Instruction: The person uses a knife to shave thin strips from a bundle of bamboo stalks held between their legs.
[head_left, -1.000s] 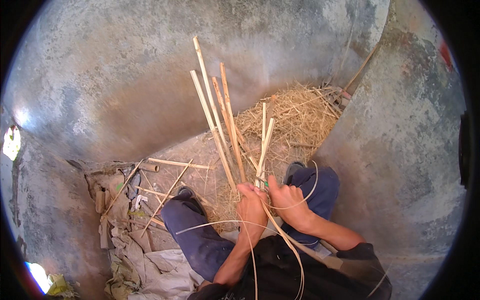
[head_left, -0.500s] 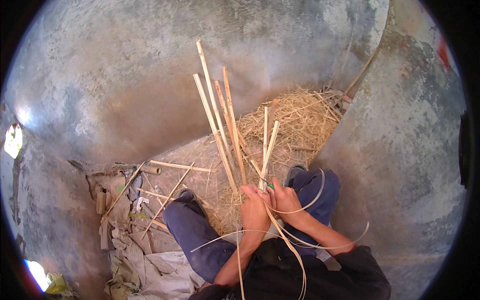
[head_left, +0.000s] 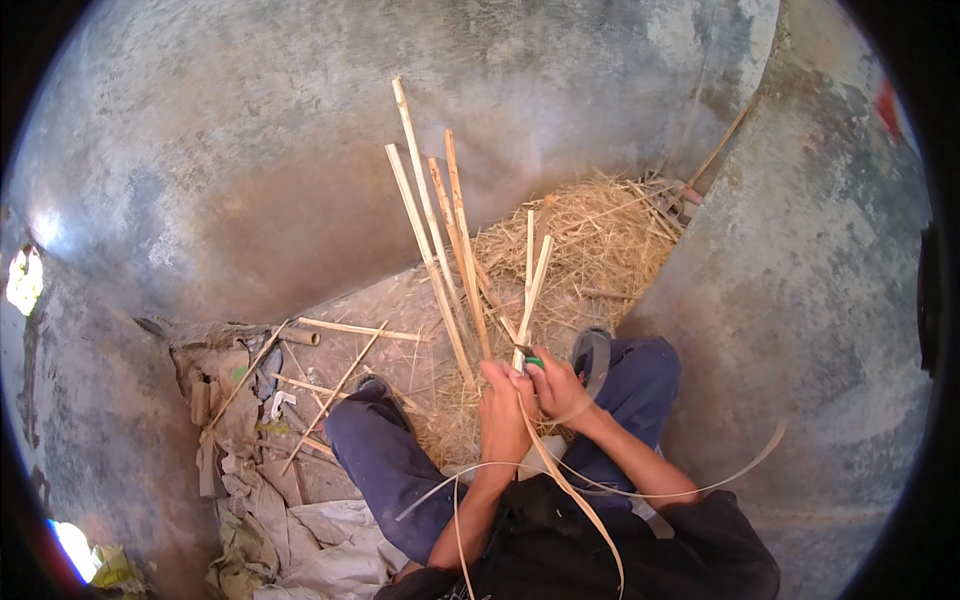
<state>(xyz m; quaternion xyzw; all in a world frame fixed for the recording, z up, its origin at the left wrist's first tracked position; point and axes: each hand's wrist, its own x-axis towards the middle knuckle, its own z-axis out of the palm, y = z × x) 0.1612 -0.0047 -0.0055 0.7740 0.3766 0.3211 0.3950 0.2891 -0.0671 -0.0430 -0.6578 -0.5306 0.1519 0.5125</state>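
Note:
My left hand (head_left: 503,408) is closed round the lower end of a pale split bamboo stick (head_left: 537,285), whose two prongs spread apart above the grip. In my right hand (head_left: 560,388), close beside it, is a small knife (head_left: 533,361) with a green handle and a dark blade, touching the stick just above my left fingers. Most of the knife is hidden by my fingers. Thin bamboo strips (head_left: 572,488) trail from the hands over my lap, some curling out to both sides.
Several longer bamboo sticks (head_left: 432,245) lean on the grey wall (head_left: 280,130) in front. A heap of shavings (head_left: 600,235) lies in the far right corner. At left are loose sticks (head_left: 345,390), a bamboo tube (head_left: 302,336) and crumpled cloth (head_left: 335,540).
My right hand and the knife have shifted slightly up and away from the left hand. The loose strips have swung; one curl by the right knee has moved. My left hand keeps its grip.

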